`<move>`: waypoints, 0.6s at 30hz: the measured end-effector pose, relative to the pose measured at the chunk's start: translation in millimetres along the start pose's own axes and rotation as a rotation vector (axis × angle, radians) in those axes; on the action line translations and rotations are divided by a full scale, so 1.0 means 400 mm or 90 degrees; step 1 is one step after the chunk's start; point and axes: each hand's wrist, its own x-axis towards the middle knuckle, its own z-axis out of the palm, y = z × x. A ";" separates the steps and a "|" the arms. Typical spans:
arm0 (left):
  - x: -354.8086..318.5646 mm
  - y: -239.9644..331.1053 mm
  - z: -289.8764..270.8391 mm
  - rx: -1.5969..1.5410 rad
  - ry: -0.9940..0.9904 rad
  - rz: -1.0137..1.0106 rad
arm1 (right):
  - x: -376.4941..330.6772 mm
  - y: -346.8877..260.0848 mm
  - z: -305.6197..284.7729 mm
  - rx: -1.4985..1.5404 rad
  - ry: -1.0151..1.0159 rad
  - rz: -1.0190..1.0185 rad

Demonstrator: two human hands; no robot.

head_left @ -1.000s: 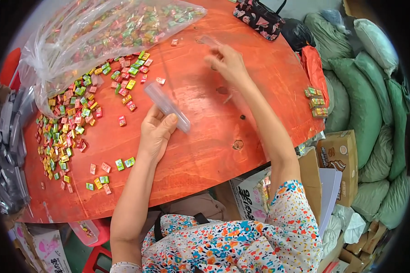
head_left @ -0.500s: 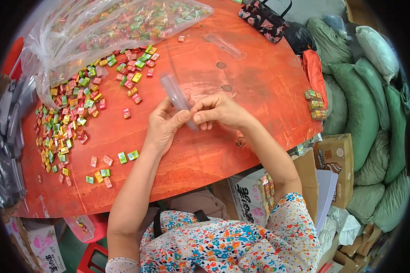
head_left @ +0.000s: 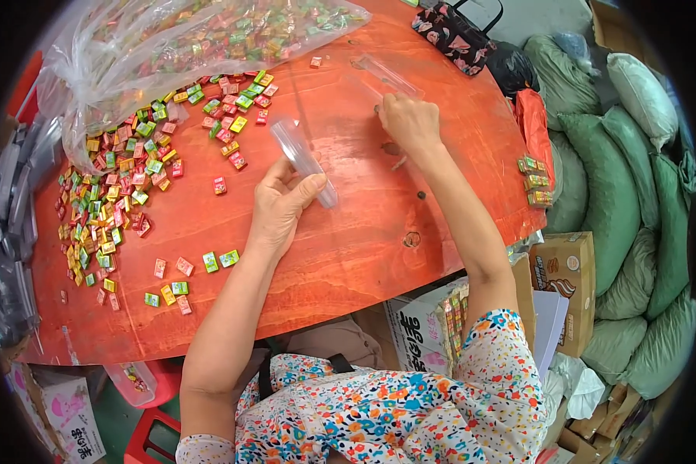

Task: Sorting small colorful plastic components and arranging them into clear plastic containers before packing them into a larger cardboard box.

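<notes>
My left hand is closed round a clear plastic tube, thumb on top, and holds it slanted above the red table. Farther out to the right, my right hand is curled with its knuckles up. Its fingertips are hidden, so whether it pinches anything cannot be made out. Just beyond it lies clear plastic packaging, flat on the tabletop. To the left spread many small coloured candy-like boxes in red, green, yellow and pink. Several loose boxes lie nearer, by my left forearm.
A large clear bag full of such boxes covers the far left. Dark grey plastic pieces are stacked at the left edge. Bundled boxes sit at the right edge, near green sacks. A flowered bag stands far right.
My right hand has left the tube and moved away to the far right, toward the flat plastic packaging. My left hand keeps the tube in nearly the same place.
</notes>
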 end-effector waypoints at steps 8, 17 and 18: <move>-0.003 0.001 -0.015 0.002 -0.018 -0.001 | -0.080 -0.131 -0.193 0.943 -0.302 0.113; -0.013 0.006 -0.006 0.000 -0.066 -0.016 | -0.116 -0.149 -0.207 1.178 -0.501 0.176; -0.012 0.006 -0.009 -0.009 -0.046 -0.011 | -0.108 -0.142 -0.202 1.178 -0.503 0.172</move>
